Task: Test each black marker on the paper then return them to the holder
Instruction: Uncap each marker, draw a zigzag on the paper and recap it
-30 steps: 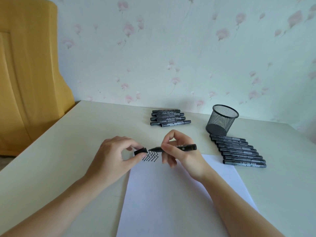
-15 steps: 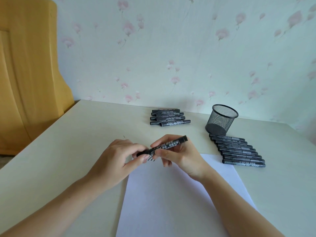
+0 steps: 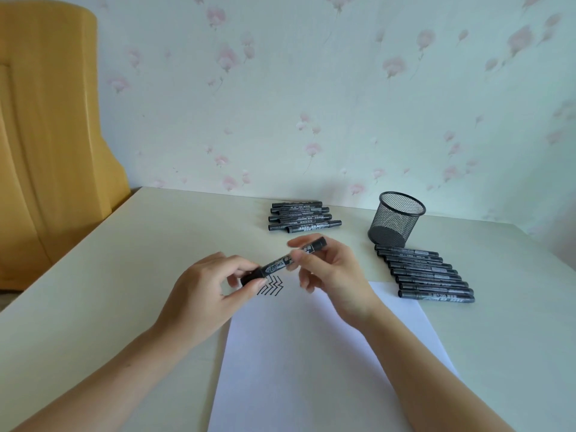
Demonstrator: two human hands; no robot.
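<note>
Got both hands clamped on one marker point(image 3: 283, 264) just above the zigzags point(image 3: 270, 287) on the paper point(image 3: 311, 353), left hand point(image 3: 205, 291) on the cap end, right hand point(image 3: 330, 272) steadying the barrel so it snaps shut.

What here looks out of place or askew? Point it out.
The mesh holder is tilted, leaning on the right row of markers, and looks empty. Otherwise tidy: both hands hold one capped marker above the zigzag marks.
</note>
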